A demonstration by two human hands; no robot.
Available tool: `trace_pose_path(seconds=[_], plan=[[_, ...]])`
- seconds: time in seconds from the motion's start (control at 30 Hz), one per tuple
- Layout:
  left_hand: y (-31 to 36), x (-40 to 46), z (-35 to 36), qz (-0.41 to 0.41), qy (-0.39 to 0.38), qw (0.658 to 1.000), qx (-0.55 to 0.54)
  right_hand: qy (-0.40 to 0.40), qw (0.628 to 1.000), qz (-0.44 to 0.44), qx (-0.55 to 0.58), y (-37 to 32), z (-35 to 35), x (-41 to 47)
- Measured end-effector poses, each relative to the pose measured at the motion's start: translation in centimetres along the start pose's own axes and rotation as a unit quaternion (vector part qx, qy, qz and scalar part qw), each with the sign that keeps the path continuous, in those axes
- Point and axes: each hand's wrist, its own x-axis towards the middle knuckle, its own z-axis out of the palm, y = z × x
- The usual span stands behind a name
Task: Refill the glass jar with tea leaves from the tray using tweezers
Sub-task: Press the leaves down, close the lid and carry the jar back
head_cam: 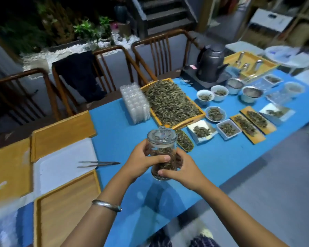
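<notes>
Fingers (165,158) of both hands wrap the glass jar (162,154), the left hand (141,161) around its side and the right hand (181,169) nearer its base, holding it upright above the blue desk (125,138), probably to steady it before the lid (162,134) comes off. Tea leaves fill its lower part. Tweezers (98,164) lie untouched to the left; the tray (171,102) of leaves sits beyond, with small dishes crowding its right.
</notes>
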Motion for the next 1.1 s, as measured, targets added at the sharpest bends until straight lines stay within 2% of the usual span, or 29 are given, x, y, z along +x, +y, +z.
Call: trace_pose_path(seconds=[0.27,0.53,0.7,0.9,1.1], plan=[[6.1,5.1,15.1,0.067,-0.161,0.984,0.038,0.165,0.985,-0.043,0.031,-1.7,-13.6,-6.0],[7.7,4.6,37.2,0.115,-0.317,0.94,0.061,0.321,0.945,-0.045,0.031,0.7,-29.4,-19.5],[8.1,3.9,51.5,0.116,-0.399,0.908,0.053,0.42,0.907,-0.039,0.014,2.6,-39.2,-27.8],[8.1,4.2,63.9,0.108,-0.47,0.875,0.044,0.487,0.873,-0.019,0.006,4.0,-47.7,-34.2],[8.8,8.2,72.7,0.107,-0.531,0.84,0.034,0.536,0.844,-0.007,0.007,5.5,-55.5,-34.8]])
